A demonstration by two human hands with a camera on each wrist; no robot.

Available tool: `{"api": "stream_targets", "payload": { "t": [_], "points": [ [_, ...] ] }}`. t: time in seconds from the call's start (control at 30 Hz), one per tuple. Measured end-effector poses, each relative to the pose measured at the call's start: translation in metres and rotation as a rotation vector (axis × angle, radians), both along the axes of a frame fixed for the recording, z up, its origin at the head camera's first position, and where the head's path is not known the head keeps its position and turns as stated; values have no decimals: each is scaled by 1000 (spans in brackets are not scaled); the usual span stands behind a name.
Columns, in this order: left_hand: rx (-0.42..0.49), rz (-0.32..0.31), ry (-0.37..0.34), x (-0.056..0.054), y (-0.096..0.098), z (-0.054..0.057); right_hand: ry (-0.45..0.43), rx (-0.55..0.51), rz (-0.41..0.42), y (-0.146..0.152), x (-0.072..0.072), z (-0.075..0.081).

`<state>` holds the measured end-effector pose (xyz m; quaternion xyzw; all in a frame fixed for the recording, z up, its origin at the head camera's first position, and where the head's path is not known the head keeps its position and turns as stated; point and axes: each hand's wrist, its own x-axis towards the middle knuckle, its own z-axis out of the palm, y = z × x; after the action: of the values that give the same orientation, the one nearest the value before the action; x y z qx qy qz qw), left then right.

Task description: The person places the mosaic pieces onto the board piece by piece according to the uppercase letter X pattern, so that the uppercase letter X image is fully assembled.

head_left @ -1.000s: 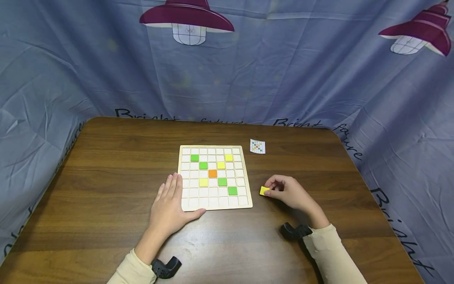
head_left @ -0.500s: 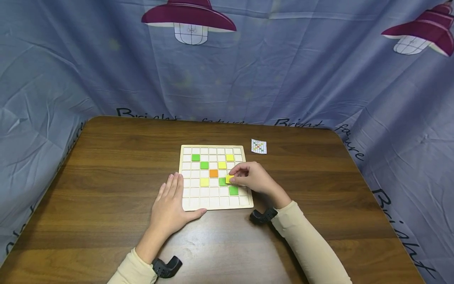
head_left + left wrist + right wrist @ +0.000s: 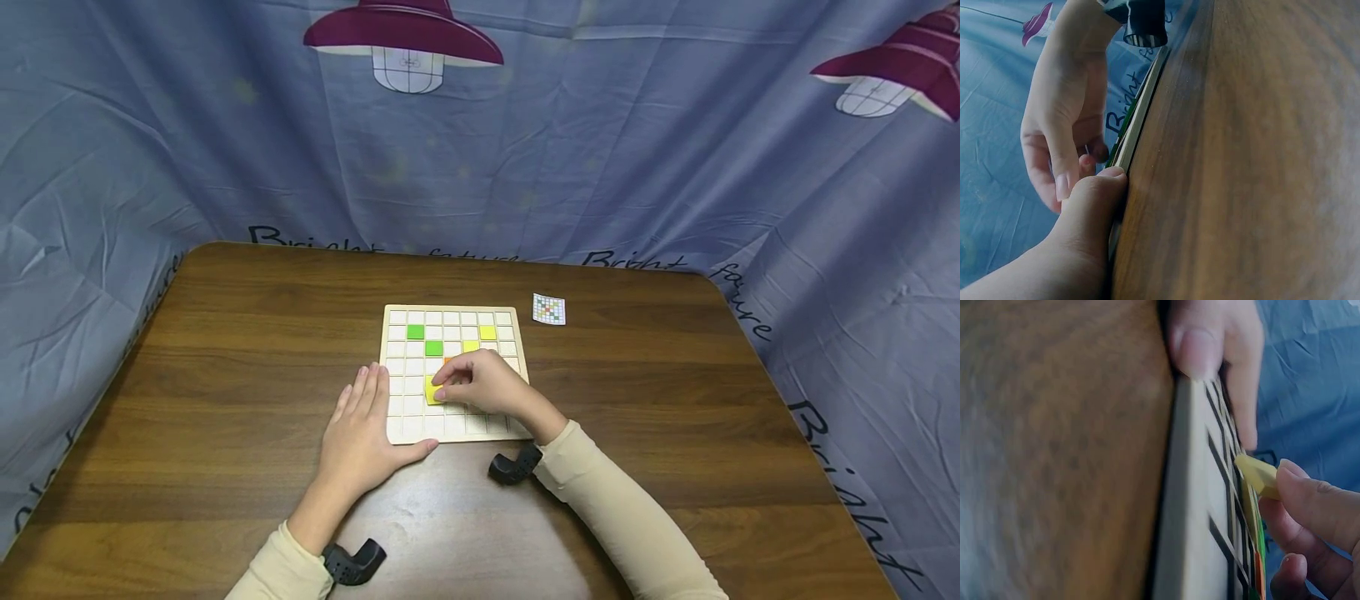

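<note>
A square wooden board (image 3: 415, 429) with a grid of white cells lies on the table. My left hand (image 3: 357, 442) rests along its left edge with fingers straight, the thumb at the front left corner. Over the board, my right hand (image 3: 491, 385) pinches a small yellow tile (image 3: 1259, 476) between thumb and fingers, tilted close above the grid left of centre. Green tiles (image 3: 416, 332) sit toward the back left of the grid, and yellow tiles (image 3: 488, 332) toward the back right. My right hand mostly covers an orange tile (image 3: 447, 361) and hides the cells under it.
Behind the board's right corner lies a small card (image 3: 549, 310) printed with a coloured grid. The brown wooden table (image 3: 247, 400) ends at a blue curtain (image 3: 480, 167) at the back and sides. Each wrist wears a black camera (image 3: 515, 465).
From the table right of the board, my right hand has carried the yellow tile leftward over the grid. My left hand has kept its place at the edge.
</note>
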<state>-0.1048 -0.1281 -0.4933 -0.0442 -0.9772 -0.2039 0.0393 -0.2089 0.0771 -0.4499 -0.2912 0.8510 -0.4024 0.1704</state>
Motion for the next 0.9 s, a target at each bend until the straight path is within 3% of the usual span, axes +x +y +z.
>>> {"api": "stream_targets", "payload": {
  "t": [0.43,0.77,0.9],
  "points": [
    [-5,5,-3,-1,1,1,59,2,18,-13,2,-2],
    [-10,0,-4,-1,1,1,214,155,74,-25,7,-3],
    [-12,-1,-2,0,1,0,230,195,76,-29,8,-3]
  ]
}}
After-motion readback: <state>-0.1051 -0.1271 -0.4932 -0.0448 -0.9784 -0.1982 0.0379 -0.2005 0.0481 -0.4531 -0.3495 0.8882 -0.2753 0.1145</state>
